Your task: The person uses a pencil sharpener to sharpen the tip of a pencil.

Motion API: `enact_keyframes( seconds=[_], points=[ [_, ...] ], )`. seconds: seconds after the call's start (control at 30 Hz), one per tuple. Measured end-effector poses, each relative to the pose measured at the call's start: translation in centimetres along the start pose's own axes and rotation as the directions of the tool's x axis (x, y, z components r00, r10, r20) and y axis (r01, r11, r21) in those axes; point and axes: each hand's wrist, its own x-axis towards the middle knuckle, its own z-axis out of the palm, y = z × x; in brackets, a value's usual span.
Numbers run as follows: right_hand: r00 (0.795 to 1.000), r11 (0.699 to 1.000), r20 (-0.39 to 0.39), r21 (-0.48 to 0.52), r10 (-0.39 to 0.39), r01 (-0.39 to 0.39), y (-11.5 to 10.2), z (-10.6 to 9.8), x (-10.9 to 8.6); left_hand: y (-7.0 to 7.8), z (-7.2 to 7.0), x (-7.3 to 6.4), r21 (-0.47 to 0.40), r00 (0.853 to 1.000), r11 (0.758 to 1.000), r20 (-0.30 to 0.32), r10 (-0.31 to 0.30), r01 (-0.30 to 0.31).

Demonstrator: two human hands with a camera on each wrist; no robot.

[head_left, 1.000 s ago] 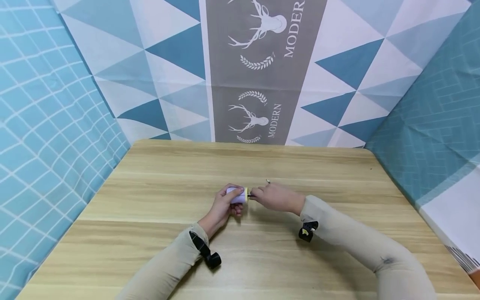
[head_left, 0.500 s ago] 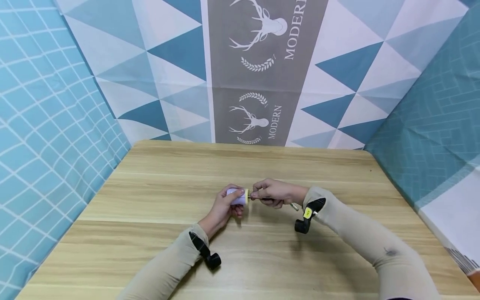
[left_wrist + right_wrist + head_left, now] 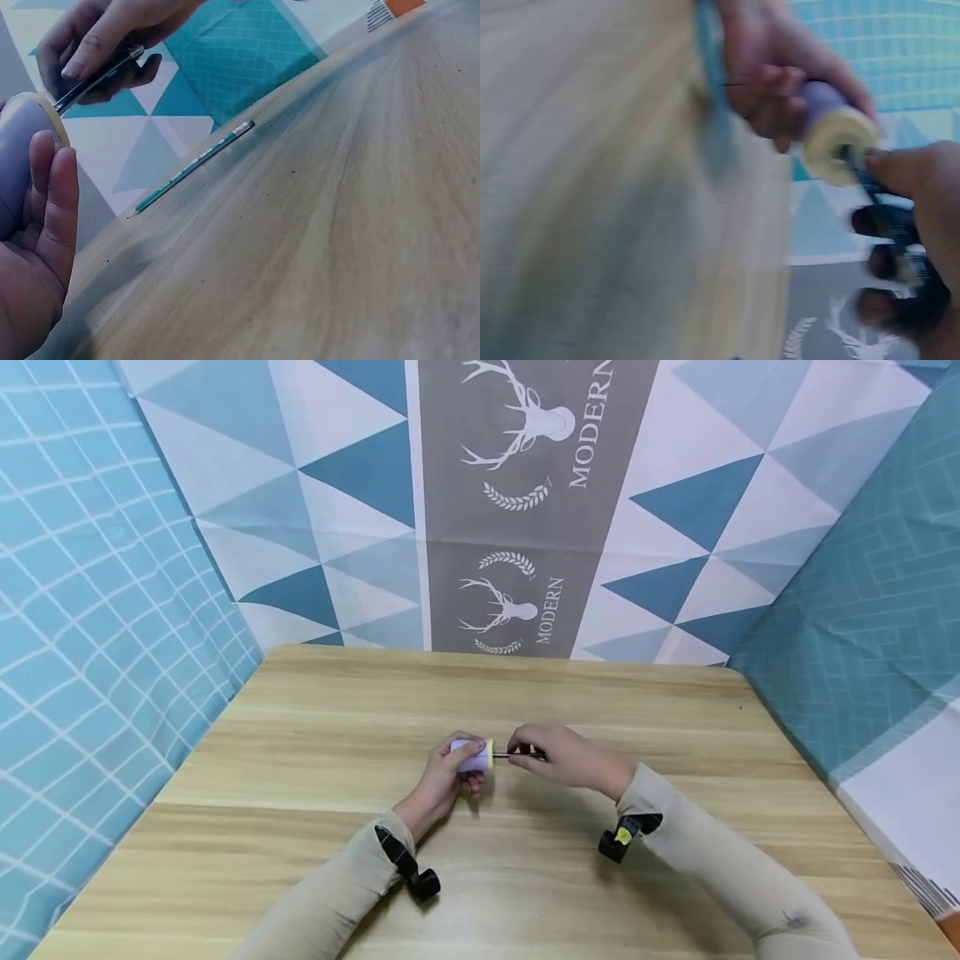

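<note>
My left hand [image 3: 441, 778] grips a lavender, barrel-shaped pencil sharpener [image 3: 472, 760] with a cream ring at its right end. A dark pencil [image 3: 502, 756] has its tip in the sharpener's hole, as the right wrist view shows at the cream face [image 3: 825, 154]. My right hand [image 3: 570, 758] holds the pencil between thumb and curled fingers, just right of the sharpener. The pencil's silver end [image 3: 135, 52] shows past the fingers in the left wrist view. Both hands are raised over the table.
A teal pencil [image 3: 196, 166] with a silver end lies on the wooden table [image 3: 360, 852]; in the head view my right hand hides it. Patterned cloths [image 3: 352, 510] hang behind and at both sides of the table.
My right hand has rolled over around the pencil and back, and now sits slightly further right, with more pencil showing. The left hand and sharpener have stayed nearly still.
</note>
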Motion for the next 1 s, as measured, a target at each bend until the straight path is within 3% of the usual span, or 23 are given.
enact_keyframes(
  seconds=[0.07,0.13,0.2,0.3,0.37,0.4,0.47,0.57,0.63,0.7,0.8,0.87,0.93,1.0],
  points=[
    [0.990,0.986,-0.058,-0.119,-0.127,0.119,0.3,0.9,-0.2,-0.1,-0.1,-0.1,0.005,1.000,1.000,-0.001,-0.002,0.002],
    [0.960,0.933,-0.101,-0.283,-0.260,0.223,0.6,1.9,-0.2,-0.1,-0.1,-0.2,0.012,1.000,1.000,-0.003,-0.003,0.004],
    [0.915,0.829,-0.124,-0.481,-0.385,0.283,1.0,2.7,-0.1,-0.2,-0.2,-0.2,0.011,1.000,1.000,-0.011,-0.006,0.006],
    [0.846,0.639,-0.114,-0.709,-0.521,0.298,1.4,3.4,0.3,-0.2,-0.2,-0.2,-0.001,0.999,1.000,-0.032,-0.017,0.017],
    [0.824,0.572,-0.098,-0.766,-0.557,0.295,1.6,3.7,0.5,-0.1,-0.2,-0.2,-0.008,0.999,1.000,-0.039,-0.026,0.026],
    [0.826,0.567,-0.085,-0.766,-0.557,0.303,1.6,3.7,0.6,-0.1,-0.2,-0.3,-0.011,0.999,1.000,-0.040,-0.028,0.028],
    [0.850,0.590,-0.046,-0.740,-0.524,0.324,1.4,3.5,0.9,0.0,-0.3,-0.3,-0.009,0.999,1.000,-0.043,-0.028,0.028],
    [0.908,0.653,0.028,-0.686,-0.419,0.322,0.7,2.9,1.3,0.1,-0.4,-0.4,-0.017,0.998,1.000,-0.055,-0.027,0.026],
    [0.945,0.715,0.088,-0.633,-0.316,0.298,0.2,2.4,1.6,0.0,-0.4,-0.4,-0.021,0.997,0.999,-0.071,-0.026,0.025],
    [0.968,0.789,0.134,-0.561,-0.214,0.252,-0.1,2.2,1.7,0.0,-0.3,-0.4,-0.026,0.996,0.999,-0.081,-0.031,0.029],
    [0.981,0.919,0.176,-0.367,-0.083,0.144,-0.1,1.9,1.7,-0.2,-0.2,-0.3,-0.025,0.995,0.999,-0.087,-0.039,0.037],
    [0.980,0.978,0.195,-0.196,-0.028,0.067,0.1,1.7,1.7,-0.2,-0.1,-0.3,-0.017,0.995,0.999,-0.086,-0.044,0.043],
    [0.976,0.999,0.216,-0.033,0.016,-0.009,0.3,1.4,1.8,-0.2,0.0,-0.2,-0.007,0.996,0.999,-0.077,-0.047,0.047],
    [0.960,0.987,0.267,0.117,0.077,-0.112,0.5,0.9,1.8,-0.1,0.1,-0.2,-0.001,0.997,0.999,-0.060,-0.049,0.049]
  ],
)
